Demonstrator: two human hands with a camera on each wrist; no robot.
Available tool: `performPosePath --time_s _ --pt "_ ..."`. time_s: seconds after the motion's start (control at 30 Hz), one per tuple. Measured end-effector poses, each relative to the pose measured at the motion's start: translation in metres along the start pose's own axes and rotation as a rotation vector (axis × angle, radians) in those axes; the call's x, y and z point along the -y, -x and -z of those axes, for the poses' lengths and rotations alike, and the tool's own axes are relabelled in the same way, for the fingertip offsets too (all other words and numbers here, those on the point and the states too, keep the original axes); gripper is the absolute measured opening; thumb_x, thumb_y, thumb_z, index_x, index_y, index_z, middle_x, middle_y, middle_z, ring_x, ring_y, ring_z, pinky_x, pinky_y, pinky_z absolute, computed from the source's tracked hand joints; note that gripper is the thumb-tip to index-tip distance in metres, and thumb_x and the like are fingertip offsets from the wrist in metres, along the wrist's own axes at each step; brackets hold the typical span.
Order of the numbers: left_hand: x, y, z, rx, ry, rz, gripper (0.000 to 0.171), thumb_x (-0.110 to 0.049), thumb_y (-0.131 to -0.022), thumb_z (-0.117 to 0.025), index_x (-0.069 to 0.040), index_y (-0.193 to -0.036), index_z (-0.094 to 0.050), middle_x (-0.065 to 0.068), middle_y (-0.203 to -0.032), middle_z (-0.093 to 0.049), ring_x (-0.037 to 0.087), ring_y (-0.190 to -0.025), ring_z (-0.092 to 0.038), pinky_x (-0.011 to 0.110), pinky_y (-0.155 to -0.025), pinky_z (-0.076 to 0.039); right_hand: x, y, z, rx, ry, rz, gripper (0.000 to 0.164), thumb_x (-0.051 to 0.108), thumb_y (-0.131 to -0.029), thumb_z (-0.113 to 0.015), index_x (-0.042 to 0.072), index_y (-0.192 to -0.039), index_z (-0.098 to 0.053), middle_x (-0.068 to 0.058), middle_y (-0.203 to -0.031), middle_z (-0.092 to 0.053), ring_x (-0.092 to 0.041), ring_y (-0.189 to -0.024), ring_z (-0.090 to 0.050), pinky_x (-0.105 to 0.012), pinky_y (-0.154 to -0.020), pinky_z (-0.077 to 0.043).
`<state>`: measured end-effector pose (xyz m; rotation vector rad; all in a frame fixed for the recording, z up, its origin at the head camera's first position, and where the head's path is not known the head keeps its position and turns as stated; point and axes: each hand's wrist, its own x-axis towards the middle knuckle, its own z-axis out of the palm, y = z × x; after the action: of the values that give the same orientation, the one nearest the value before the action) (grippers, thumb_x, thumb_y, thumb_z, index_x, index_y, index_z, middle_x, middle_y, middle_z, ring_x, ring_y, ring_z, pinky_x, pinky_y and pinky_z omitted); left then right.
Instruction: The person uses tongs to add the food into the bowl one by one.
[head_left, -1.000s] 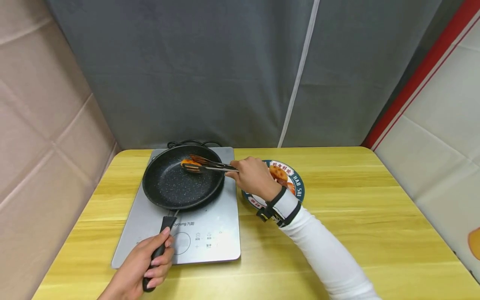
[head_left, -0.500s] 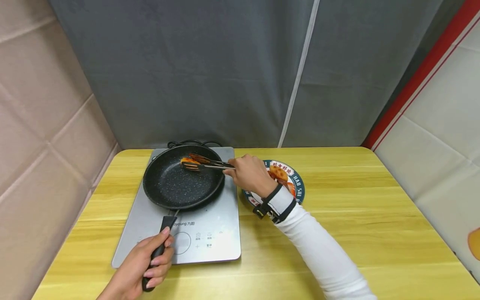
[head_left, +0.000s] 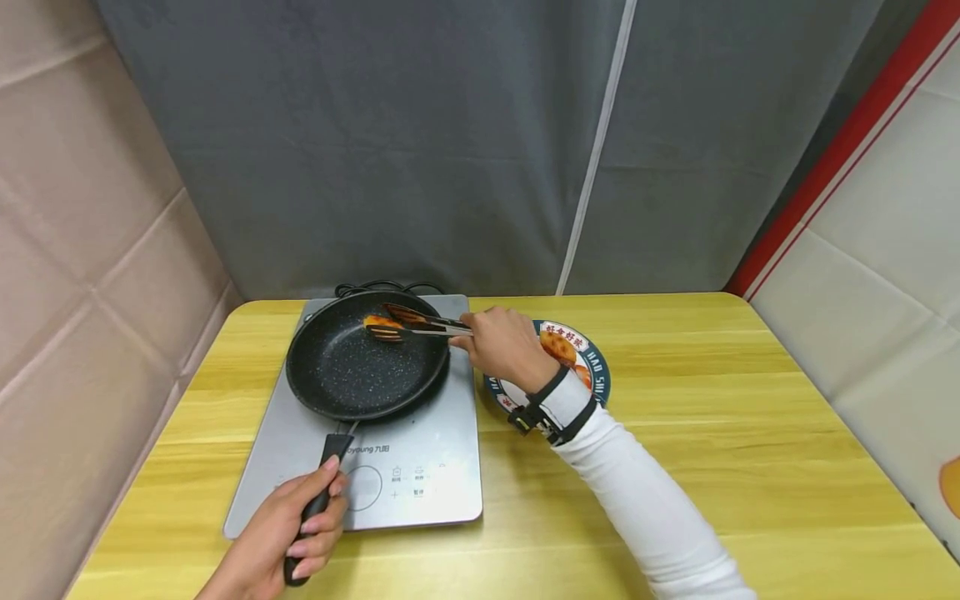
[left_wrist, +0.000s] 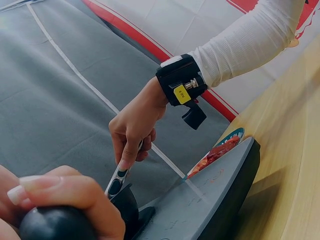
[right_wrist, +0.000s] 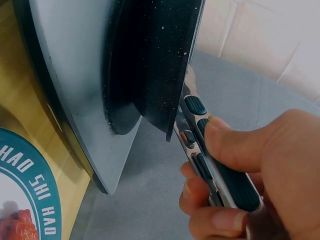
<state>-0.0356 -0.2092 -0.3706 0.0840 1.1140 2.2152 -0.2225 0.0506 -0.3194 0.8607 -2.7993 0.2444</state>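
Two grips show in the head view: my left hand (head_left: 296, 525) curls round the black handle (head_left: 337, 444) of the pan (head_left: 352, 379), and my right hand (head_left: 506, 348) holds the metal tongs (head_left: 423, 332). The pan sits over the silver cooktop (head_left: 446, 425) on the desk (head_left: 712, 433). The orange piece of food (head_left: 381, 321) lies in the far part of the pan, to the left of my right hand and well beyond my left, so the right is nearer. The tongs' long axis runs sideways from that hand, over the pan's right rim, to the piece, which shows between the two tips; I cannot tell whether they pinch it. The plate (head_left: 597, 367) of food is just under my right wrist. In the left wrist view, my left fist wraps the handle's end, while the tong tips are hidden. In the right wrist view, my thumb presses one dark grip, my fingers bend round the other arm, and the tongs stand narrow, running out of sight past the rim.
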Motion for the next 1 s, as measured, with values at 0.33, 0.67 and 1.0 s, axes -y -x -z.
performPosePath --time_s 0.33,0.67,1.0 --pt "0.0 0.0 0.0 0.014 0.015 0.003 0.035 -0.034 -0.104 -0.02 -0.013 -0.091 -0.045 -0.007 -0.061 -0.032 0.004 -0.042 -0.024 0.021 -0.037 -0.022 -0.009 0.015 0.012 -0.042 -0.043 0.001 0.036 0.043 -0.09 -0.055 0.011 -0.104 -0.065 0.002 -0.053 -0.042 -0.012 -0.048 -0.045 -0.026 -0.038 -0.033" --pt "0.002 -0.001 0.003 0.059 0.029 -0.017 0.038 -0.033 -0.105 -0.016 -0.013 -0.091 -0.046 -0.007 -0.061 -0.031 0.006 -0.042 -0.02 0.026 -0.036 -0.013 -0.02 0.039 0.028 -0.063 -0.06 -0.013 0.04 0.042 -0.092 -0.054 0.01 -0.114 -0.064 0.003 -0.053 -0.048 -0.011 -0.049 -0.045 -0.026 -0.04 -0.034" --pt "0.002 -0.001 0.003 0.07 0.021 -0.026 0.039 -0.032 -0.105 -0.015 -0.013 -0.091 -0.045 -0.006 -0.061 -0.03 0.006 -0.042 -0.02 0.028 -0.035 -0.01 -0.036 0.064 0.033 -0.06 -0.046 -0.055 0.036 0.039 -0.09 -0.057 0.009 -0.109 -0.065 0.004 -0.055 -0.049 -0.013 -0.051 -0.047 -0.027 -0.039 -0.037"
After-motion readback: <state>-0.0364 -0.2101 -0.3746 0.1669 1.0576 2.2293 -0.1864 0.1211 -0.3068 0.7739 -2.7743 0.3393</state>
